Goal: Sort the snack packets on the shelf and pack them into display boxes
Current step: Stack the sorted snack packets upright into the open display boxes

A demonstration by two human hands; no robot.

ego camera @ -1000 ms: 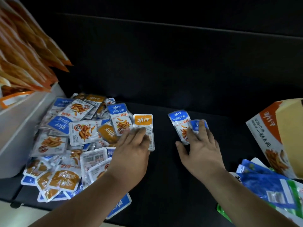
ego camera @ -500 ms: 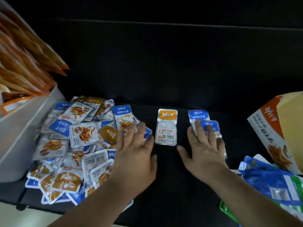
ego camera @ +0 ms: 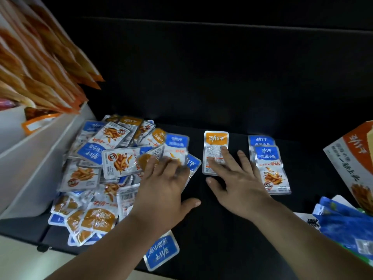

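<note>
**Sorting barely begun, nothing boxed yet**

Only three packets lie sorted. One orange-topped packet (ego camera: 216,142) sits under the flat, straight fingers of the right hand (ego camera: 240,182). Two overlapping blue-topped packets (ego camera: 270,166) lie just right of that hand.

Most of the work looks undone. The heap of mixed packets (ego camera: 96,158), under and left of the left hand (ego camera: 161,188), is unsorted. The display box (ego camera: 351,164), well right of the right hand, hides its inside.

The left hand lies spread, pressing the heap's edge without gripping.

The packets are small, flat, glossy rectangular pouches, probably slippery. The box is printed card, and the shelf (ego camera: 222,229) is matte black.
</note>
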